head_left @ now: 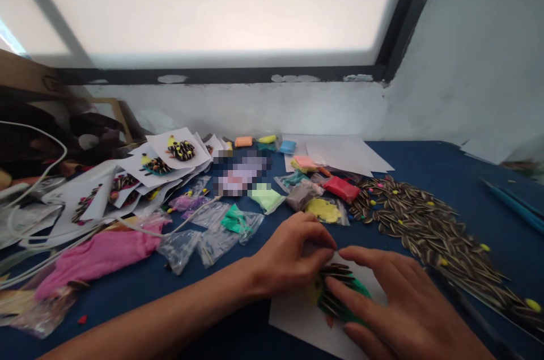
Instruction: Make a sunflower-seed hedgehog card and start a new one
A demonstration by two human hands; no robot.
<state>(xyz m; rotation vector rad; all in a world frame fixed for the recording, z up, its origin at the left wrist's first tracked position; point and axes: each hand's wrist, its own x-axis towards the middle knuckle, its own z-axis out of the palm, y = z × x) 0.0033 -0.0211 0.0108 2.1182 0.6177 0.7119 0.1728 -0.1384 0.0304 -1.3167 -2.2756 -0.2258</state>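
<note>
A white paper sheet [293, 317] lies on the blue table in front of me, carrying a figure of green clay [360, 288] with a yellow clay end. Striped sunflower seeds [341, 270] stick out of the green clay in rows. My left hand [293, 255] is at the figure's upper left, thumb and fingers pinched together; whatever may be between the tips is hidden. My right hand [395, 297] is on the figure's right side with fingers apart, its index fingertip against the seeds. Part of the figure is covered by this hand.
A large heap of sunflower seeds [429, 224] spreads at the right. Bagged clay, including a red pack [341, 189] and a yellow piece [323, 210], lies ahead. Finished seed figures on paper [181, 150] are stacked at the left, near pink clay [102, 255] and a white cable [140, 231].
</note>
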